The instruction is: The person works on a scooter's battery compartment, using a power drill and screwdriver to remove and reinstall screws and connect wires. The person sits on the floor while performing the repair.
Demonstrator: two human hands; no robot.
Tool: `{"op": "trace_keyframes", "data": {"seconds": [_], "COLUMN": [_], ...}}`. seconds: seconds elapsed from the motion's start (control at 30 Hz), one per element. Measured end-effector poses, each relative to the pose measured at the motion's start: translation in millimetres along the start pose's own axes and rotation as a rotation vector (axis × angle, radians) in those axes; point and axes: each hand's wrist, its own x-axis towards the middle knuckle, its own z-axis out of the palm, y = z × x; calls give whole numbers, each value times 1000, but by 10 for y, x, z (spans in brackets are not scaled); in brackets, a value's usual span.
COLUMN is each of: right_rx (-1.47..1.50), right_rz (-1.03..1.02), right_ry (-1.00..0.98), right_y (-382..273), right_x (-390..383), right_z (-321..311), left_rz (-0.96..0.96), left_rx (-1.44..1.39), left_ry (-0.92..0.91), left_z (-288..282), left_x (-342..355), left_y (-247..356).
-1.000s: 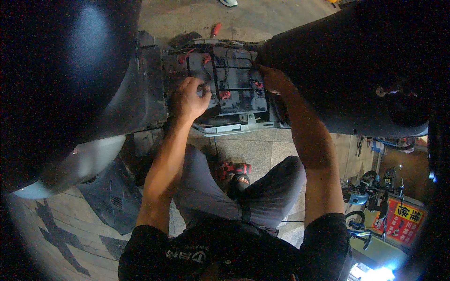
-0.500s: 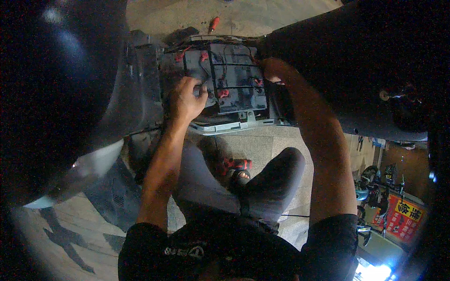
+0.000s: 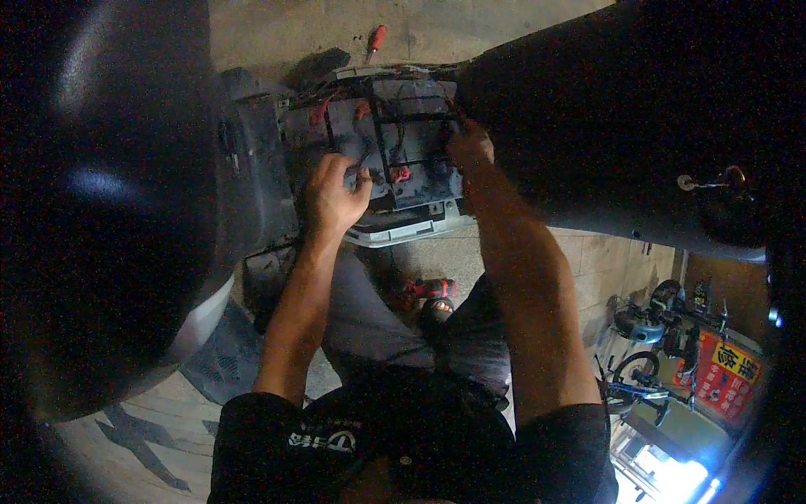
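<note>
In the head view, the dark grey battery blocks point(image 3: 424, 104) lie exposed in a pale-rimmed frame point(image 3: 409, 233), between two large dark body panels. The uncovering looks done: nothing lies over the blocks, which are seated in place. The wiring appears to be what is left, with leads running across the tops and a red terminal cover point(image 3: 400, 174) in plain sight (which connections are fast or loose, the dim light hides).

The left hand point(image 3: 336, 191) is over the left-hand blocks, thumb and forefinger drawn to a narrow gap near a dark lead; I cannot tell whether they pinch it. The right hand point(image 3: 473, 149) is curled at the blocks' right edge, its fingers in shadow, so its grip cannot be told either. A red-handled screwdriver point(image 3: 377, 40) lies on the ground beyond the frame.

Compared with half a second ago, the right hand has come inward and now covers the rightmost red terminal; the left has barely shifted.
</note>
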Motion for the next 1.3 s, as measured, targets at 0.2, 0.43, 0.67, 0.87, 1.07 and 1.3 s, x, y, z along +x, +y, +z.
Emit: {"op": "trace_keyframes", "data": {"seconds": [0.2,0.43,0.67,0.87,1.07,1.3], "right_rx": [-436,-205,-459,-409,-309,-415], "right_rz": [-94,-247,-596,-426,-281,-337], "right_ry": [-10,57,-8,90,33,-150], "right_y": [215,-21,-43,-171,-303,-588], "right_x": [192,-26,-54,114,521,653], "right_z": [252,-70,-584,-500,-400,-577], "left_rz": [-61,-88,-24,-21,-34,-63], "left_rx": [40,36,32,61,74,58], "left_ry": [-29,-2,39,49,2,18], "left_z": [-34,-10,5,-28,-2,-73], "left_x": [32,86,98,125,94,110], "left_y": [48,119,110,117,100,152]}}
